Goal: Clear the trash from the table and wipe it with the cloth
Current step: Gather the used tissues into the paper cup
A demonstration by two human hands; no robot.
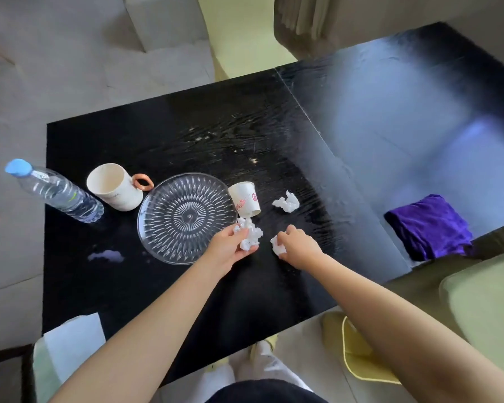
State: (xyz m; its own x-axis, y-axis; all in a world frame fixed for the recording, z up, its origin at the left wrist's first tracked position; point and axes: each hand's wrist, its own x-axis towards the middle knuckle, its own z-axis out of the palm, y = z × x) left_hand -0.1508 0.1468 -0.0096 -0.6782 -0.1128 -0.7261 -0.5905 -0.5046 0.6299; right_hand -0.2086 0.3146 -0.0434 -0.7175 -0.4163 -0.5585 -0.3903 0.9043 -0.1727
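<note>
On the black table (186, 135), my left hand (227, 248) grips a crumpled white tissue (250, 234) just right of the glass plate. My right hand (298, 247) pinches a smaller crumpled tissue (278, 246) against the tabletop. A third tissue wad (287, 201) lies free farther back. A paper cup (245, 198) with red print lies tipped on its side between the plate and that wad. The folded purple cloth (429, 226) rests at the table's right edge, away from both hands. Crumbs (253, 160) and smears mark the middle of the table.
A clear glass plate (186, 218), a white mug with an orange handle (115, 187) and a water bottle with a blue cap (56, 191) stand at the left. A white bag-lined bin (70, 347) sits at the near left corner. Green chairs (483, 306) flank the table.
</note>
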